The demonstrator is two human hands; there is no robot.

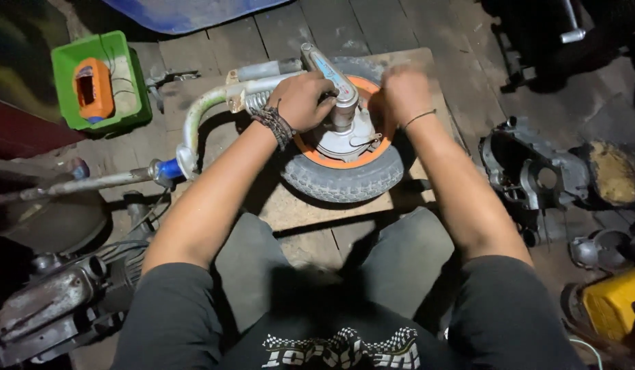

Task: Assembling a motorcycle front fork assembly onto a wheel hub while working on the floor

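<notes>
A small scooter wheel (345, 179) with a black tyre and orange rim lies flat on a wooden board (310, 209). A silver hub (345, 140) sits in its middle, joined to a curved metal fork tube (197, 113) with a spring. My left hand (300, 99), wearing a beaded bracelet, is closed around the fork arm at the hub. My right hand (406, 92) rests curled on the rim's far right side; what its fingers hold is hidden.
A green crate (129, 103) holding an orange part (93, 89) stands at the left. An engine casing (530, 171) lies at the right, a yellow box (615, 301) lower right, metal engine parts (57, 301) lower left, a blue sheet (187, 12) at the top.
</notes>
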